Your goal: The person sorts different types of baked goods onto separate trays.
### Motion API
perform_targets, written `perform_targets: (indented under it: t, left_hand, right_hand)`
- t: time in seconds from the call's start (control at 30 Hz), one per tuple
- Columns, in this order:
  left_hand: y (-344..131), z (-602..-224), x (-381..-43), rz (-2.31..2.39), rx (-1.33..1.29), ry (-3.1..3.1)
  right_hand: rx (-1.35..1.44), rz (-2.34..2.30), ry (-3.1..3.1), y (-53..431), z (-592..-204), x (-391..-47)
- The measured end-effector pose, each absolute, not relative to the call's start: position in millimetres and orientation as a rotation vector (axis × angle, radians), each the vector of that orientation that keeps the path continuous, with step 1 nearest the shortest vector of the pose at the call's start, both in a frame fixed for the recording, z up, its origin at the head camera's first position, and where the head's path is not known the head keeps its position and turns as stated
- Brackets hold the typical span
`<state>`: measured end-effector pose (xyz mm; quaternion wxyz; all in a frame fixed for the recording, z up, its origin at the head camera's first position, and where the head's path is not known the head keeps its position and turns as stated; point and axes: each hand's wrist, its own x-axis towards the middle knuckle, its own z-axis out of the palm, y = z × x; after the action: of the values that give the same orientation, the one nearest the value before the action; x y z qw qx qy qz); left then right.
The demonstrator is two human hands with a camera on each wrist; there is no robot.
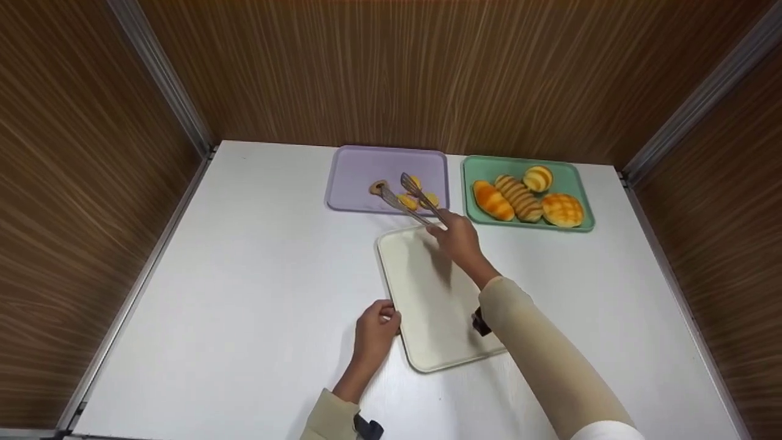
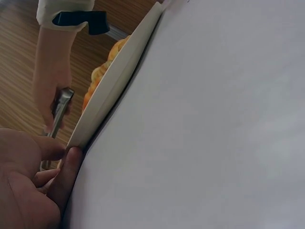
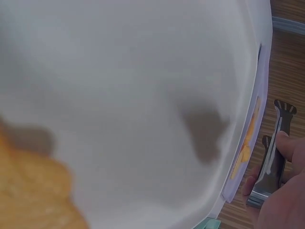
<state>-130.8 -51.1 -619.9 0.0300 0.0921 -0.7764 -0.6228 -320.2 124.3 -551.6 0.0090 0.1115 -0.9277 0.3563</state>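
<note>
My right hand (image 1: 459,241) grips metal tongs (image 1: 396,202) over the far end of a cream tray (image 1: 424,330). Spread apart, the tongs' tips reach above the purple tray (image 1: 360,164), one over a brown ring-shaped pastry (image 1: 375,189), the other by several small yellow pieces (image 1: 429,200). My left hand (image 1: 374,333) pinches the cream tray's left rim between thumb and fingers; the left wrist view shows the thumb (image 2: 71,164) at that rim. A golden bread (image 3: 33,186) appears over the cream tray in the right wrist view, hidden behind my right forearm from the head.
To the right of the purple tray lies a green tray (image 1: 565,174) with several breads, among them a striped long roll (image 1: 518,198) and a crosshatched round bun (image 1: 562,210). Wood-grain panels (image 1: 391,73) enclose the white table (image 1: 256,275) at the back and sides.
</note>
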Motion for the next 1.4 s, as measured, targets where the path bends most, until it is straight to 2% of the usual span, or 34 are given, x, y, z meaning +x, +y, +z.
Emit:
perform_targets:
  t: [0.43,0.73,1.0,1.4]
  left_hand:
    - [-51.2,-622.9,-132.7,-1.921,0.286,-2.394]
    - [-52.2,-623.6,-133.8,-1.953,0.266,-2.405]
    - [-56.6,-624.6,-133.5,-1.944,0.263,-2.381]
    - [-56.8,-626.5,-136.0,-1.931,0.263,-2.390]
  right_hand:
    - [0.517,1.134,-2.880,171.3,-550.7,-269.7]
    - [0.623,1.072,-2.923,233.0,-542.5,-233.6]
    - [0.698,0.949,-2.921,290.5,-538.4,-217.7]
    - [0.803,0.927,-2.992,338.8,-544.8,-205.1]
